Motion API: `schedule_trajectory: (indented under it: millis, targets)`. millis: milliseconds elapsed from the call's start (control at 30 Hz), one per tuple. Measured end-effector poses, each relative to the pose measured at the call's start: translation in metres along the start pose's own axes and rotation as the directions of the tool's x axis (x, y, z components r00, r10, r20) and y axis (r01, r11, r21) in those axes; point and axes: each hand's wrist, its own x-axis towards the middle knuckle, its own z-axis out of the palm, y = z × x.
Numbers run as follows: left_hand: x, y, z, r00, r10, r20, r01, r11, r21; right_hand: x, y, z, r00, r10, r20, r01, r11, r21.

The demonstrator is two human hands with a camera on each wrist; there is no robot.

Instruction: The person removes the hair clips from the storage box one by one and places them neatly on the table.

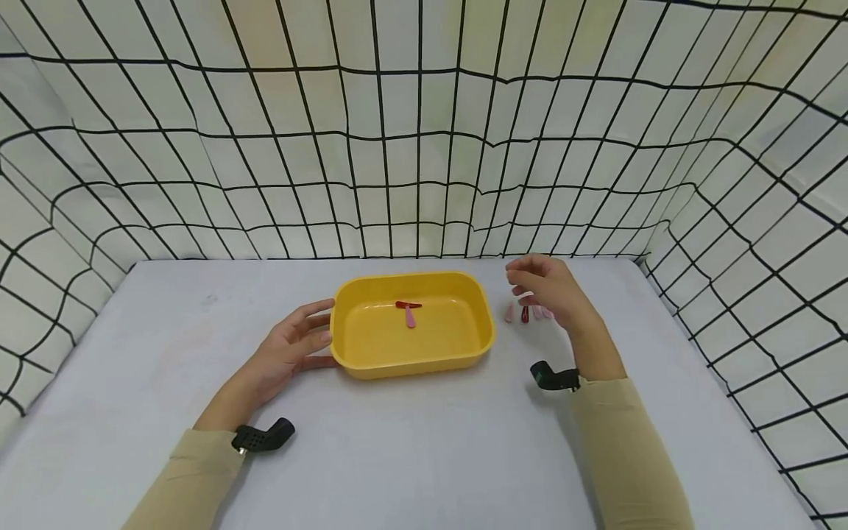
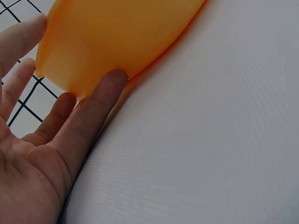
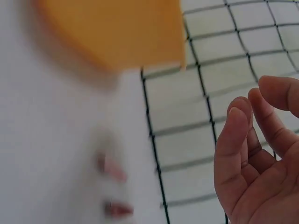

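My left hand (image 1: pixel 291 344) touches the left end of a yellow plastic tray (image 1: pixel 411 370), its fingers spread along the side wall. In the left wrist view, the fingertips of the left hand (image 2: pixel 51 144) rest against the orange-looking tray (image 2: pixel 117 37). Inside the tray lie a slim red piece (image 1: pixel 408 304) and a slim pink, teardrop-shaped piece (image 1: pixel 411 319). My right hand (image 1: pixel 546 285) is raised to the right of the tray, fingers loosely bent with nothing visible between them. Near it lie a pink piece (image 1: pixel 509 313), a dark red piece (image 1: pixel 525 315) and further pink ones, partly hidden by the hand.
The white tabletop (image 1: pixel 397 456) runs back to a black wire grid (image 1: pixel 417 184) with white sheeting behind it. The grid also stands along both sides. Black wrist cameras (image 1: pixel 263 436) sit on both wrists, over beige sleeves.
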Motion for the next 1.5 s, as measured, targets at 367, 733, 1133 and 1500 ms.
schedule_trajectory:
  millis: [367, 733, 1133, 1500]
  targets:
    - [0.0, -0.001, 0.0, 1.0, 0.008, 0.012, -0.008, 1.0, -0.012, 0.006, -0.04, 0.071, 0.99, -0.105, 0.091, 0.088, 0.981, 0.175]
    - [0.0, 0.0, -0.001, 1.0, 0.001, 0.007, -0.001, 1.0, -0.014, 0.016, -0.023, 0.113, 0.975, -0.109, 0.196, 0.086, 0.989, 0.119]
    - [-0.002, 0.003, 0.0, 1.0, 0.012, 0.015, -0.012, 1.0, -0.021, 0.017, -0.016, 0.126, 0.983, -0.061, 0.175, 0.052, 0.997, 0.056]
    - [0.0, -0.001, -0.001, 0.999, 0.019, 0.026, -0.018, 0.999, -0.044, 0.015, -0.009, 0.132, 0.967, -0.12, 0.225, 0.159, 0.974, -0.163]
